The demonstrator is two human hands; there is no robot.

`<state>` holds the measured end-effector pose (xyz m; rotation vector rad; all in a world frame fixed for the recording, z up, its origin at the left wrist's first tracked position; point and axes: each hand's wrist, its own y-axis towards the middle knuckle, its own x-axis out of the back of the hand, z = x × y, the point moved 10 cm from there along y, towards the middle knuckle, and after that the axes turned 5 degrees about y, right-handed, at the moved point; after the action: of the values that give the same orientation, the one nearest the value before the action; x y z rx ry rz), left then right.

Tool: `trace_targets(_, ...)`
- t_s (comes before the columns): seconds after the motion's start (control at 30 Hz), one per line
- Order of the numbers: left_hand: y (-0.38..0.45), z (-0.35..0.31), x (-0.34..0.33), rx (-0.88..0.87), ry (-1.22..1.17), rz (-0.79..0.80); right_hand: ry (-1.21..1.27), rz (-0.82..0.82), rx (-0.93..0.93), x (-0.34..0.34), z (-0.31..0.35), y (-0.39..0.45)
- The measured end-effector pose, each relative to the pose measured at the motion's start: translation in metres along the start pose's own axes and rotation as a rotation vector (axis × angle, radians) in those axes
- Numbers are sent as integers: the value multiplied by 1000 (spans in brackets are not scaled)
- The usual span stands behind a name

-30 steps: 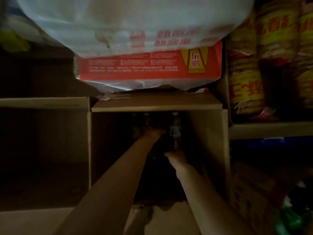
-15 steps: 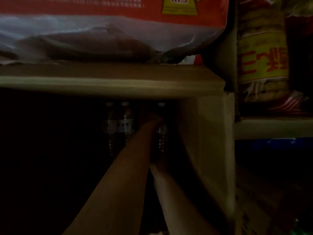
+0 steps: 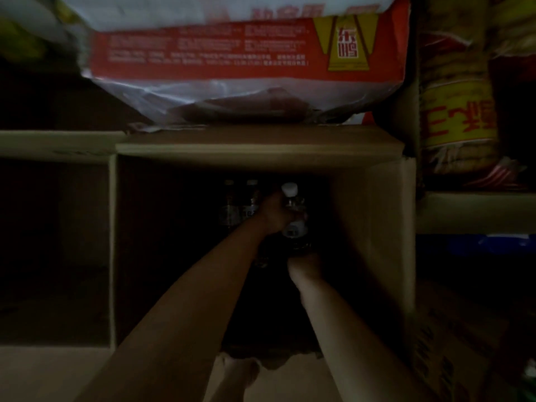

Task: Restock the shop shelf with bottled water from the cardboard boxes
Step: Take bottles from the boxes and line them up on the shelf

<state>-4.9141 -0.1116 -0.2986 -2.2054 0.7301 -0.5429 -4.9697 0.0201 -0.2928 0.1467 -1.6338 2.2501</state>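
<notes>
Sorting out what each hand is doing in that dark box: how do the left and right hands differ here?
The left hand is higher up, wrapped round the upper part of the white-capped bottle; the right hand sits lower, at the bottle's base. The left hand's grip is plain; the right hand's fingers are lost in shadow. Both reach into the same cardboard box.

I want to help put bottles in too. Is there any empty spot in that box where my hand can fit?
The left part of the cardboard box looks bare, between its left wall and the two standing bottles, though it is very dark. The right part is crowded: the left hand grips a white-capped bottle, with the right hand just below.
</notes>
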Motion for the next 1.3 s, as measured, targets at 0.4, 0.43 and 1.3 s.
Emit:
trace_targets(0.4, -148, -120, 63, -175, 131, -116, -59, 103, 224, 45, 80, -132)
trace_targets(0.43, -162, -131, 67, -198, 138, -122, -84, 140, 260, 48, 88, -145)
trace_targets(1.3, -625, -701, -8, -936, 35, -153, 242, 109, 1137, 436, 326, -620)
